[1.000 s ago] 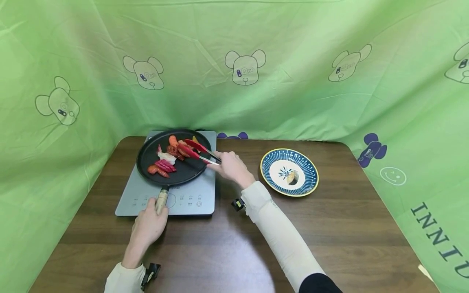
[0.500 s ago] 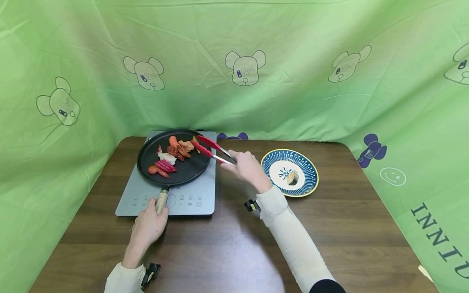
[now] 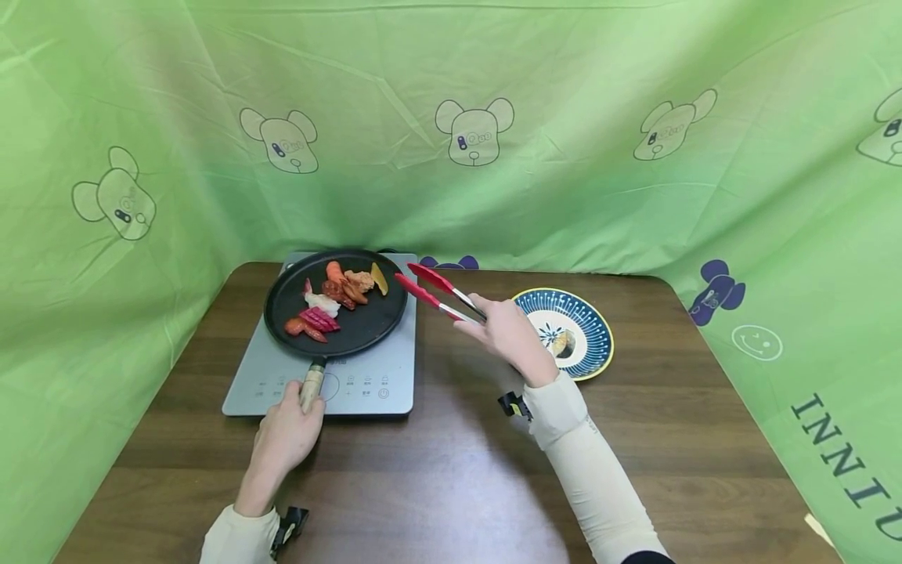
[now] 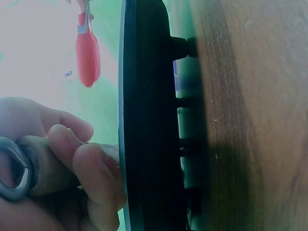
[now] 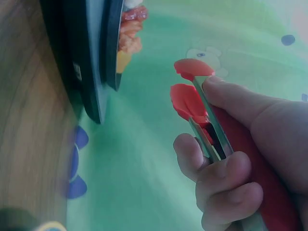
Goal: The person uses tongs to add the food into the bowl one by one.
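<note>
My left hand [image 3: 285,432] grips the pale handle [image 3: 312,384] of a flat black frying pan [image 3: 366,325]; in the left wrist view the fingers curl round that handle [image 4: 48,163]. Several food pieces lie in the pan: a carrot [image 3: 334,271], a yellow wedge [image 3: 379,279], browned pieces, a white shrimp [image 3: 322,304], a magenta piece [image 3: 319,318] and small sausages. In my right hand [image 3: 513,335] are red-tipped tongs [image 3: 451,299], held just right of the pan. Their tips [image 5: 187,98] stand apart with nothing between them.
The pan sits on a grey induction cooktop [image 3: 398,395] at the left of the wooden table [image 3: 451,470]. To the right, a blue-patterned plate [image 3: 595,329] bears one small rolled piece [image 3: 562,343]; my right hand overlaps its left edge. A green curtain [image 3: 395,196] hangs behind.
My right hand has moved right with the tongs, from over the food in the pan to beyond its right rim. The food stays in the pan. My left hand has not moved.
</note>
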{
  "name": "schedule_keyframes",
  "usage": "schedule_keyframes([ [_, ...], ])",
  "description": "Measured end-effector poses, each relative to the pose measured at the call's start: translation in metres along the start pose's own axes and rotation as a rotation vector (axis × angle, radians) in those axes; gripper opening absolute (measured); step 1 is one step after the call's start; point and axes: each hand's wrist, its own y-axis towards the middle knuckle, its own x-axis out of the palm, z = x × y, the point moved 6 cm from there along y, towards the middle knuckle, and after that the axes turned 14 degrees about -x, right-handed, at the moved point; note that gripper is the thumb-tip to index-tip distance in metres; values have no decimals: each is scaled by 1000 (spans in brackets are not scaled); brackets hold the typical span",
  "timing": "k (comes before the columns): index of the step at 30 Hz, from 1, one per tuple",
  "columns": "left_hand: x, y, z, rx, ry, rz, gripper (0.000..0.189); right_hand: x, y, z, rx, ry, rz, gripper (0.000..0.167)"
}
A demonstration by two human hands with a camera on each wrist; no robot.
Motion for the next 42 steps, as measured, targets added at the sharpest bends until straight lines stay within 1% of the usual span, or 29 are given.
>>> schedule_keyframes([
  [6, 0, 1, 0, 3, 1, 2, 49, -7, -17, 10, 22, -30, 2, 32],
  [9, 0, 1, 0, 3, -2, 6, 49, -11, -25, 15, 25, -40, 5, 31],
  [11, 1, 2, 0, 3, -3, 7, 49, -13, -30, 18, 41, -30, 9, 31],
  [16, 2, 3, -1, -2, -1, 3, 49, -17, -46, 27, 76, 0, 37, 26],
  [22, 2, 3, -1, -3, 0, 5, 49, -21, -64, 38, 60, -38, 67, 26],
  [28, 2, 3, 0, -2, -7, 10, 48, -27, -77, 50, 59, -72, 78, 26],
  [32, 2, 4, 0, 0, -10, 11, 48, -30, -84, 58, 87, -83, 70, 24],
  [35, 2, 4, 0, 0, -9, 9, 48, -31, -90, 66, 145, -79, 42, 28],
  [38, 2, 4, 0, 1, -11, 10, 48, -31, -97, 73, 208, -72, 7, 42],
  [42, 1, 3, 0, 3, -13, 8, 48, -34, -102, 79, 234, -76, -20, 55],
])
